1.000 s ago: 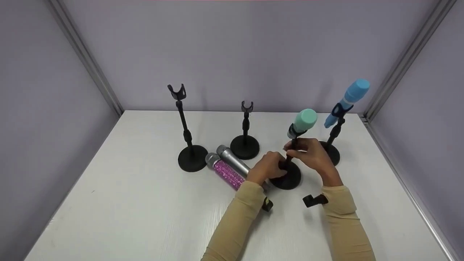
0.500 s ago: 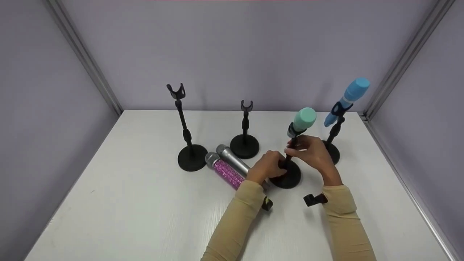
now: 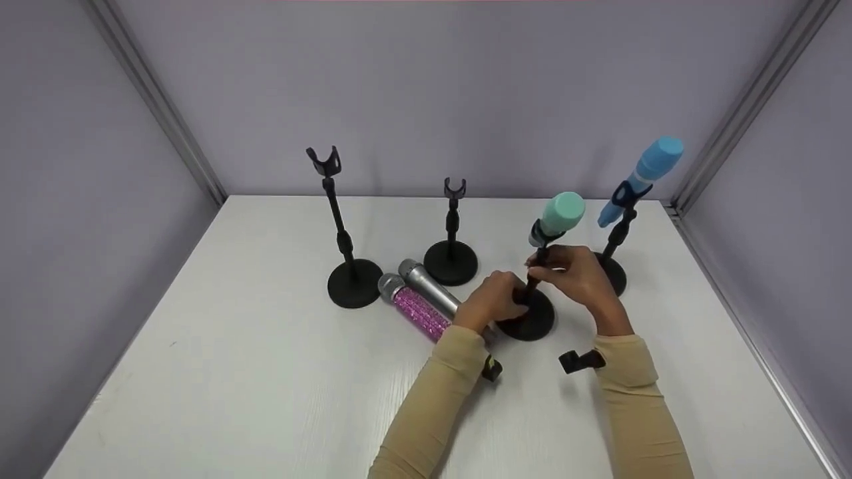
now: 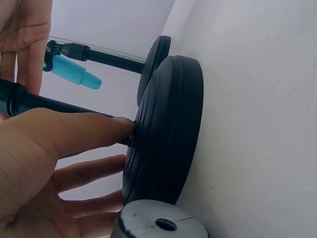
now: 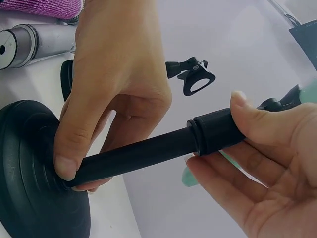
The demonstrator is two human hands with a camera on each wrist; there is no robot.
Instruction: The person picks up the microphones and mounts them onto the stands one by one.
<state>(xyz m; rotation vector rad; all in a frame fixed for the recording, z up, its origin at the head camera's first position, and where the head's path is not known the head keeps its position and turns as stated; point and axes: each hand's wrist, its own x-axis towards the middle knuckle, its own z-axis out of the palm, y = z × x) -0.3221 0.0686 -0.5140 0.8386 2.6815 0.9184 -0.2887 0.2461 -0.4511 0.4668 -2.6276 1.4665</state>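
Note:
A black microphone stand (image 3: 536, 322) stands upright with a mint-green microphone (image 3: 563, 211) in its clip. My left hand (image 3: 494, 301) grips the foot of its pole. In the left wrist view the thumb lies right at the round base (image 4: 168, 129). Higher up, my right hand (image 3: 578, 278) pinches the pole's thicker collar (image 5: 215, 131) between thumb and fingers, just below the clip. Beside my left wrist lie a silver microphone (image 3: 429, 289) and a pink glitter microphone (image 3: 421, 313), their lower ends partly hidden by the left hand and sleeve.
On the right, a blue microphone (image 3: 655, 163) sits in another stand, whose base is partly behind my right hand. Two stands with bare clips, a tall one (image 3: 353, 283) and a short one (image 3: 451, 263), stand farther left on the white table (image 3: 233, 346). Grey panels (image 3: 413, 100) enclose the table.
Both hands keep their grips on the stand with almost no movement. The head view has shifted slightly, so everything sits a little higher in it.

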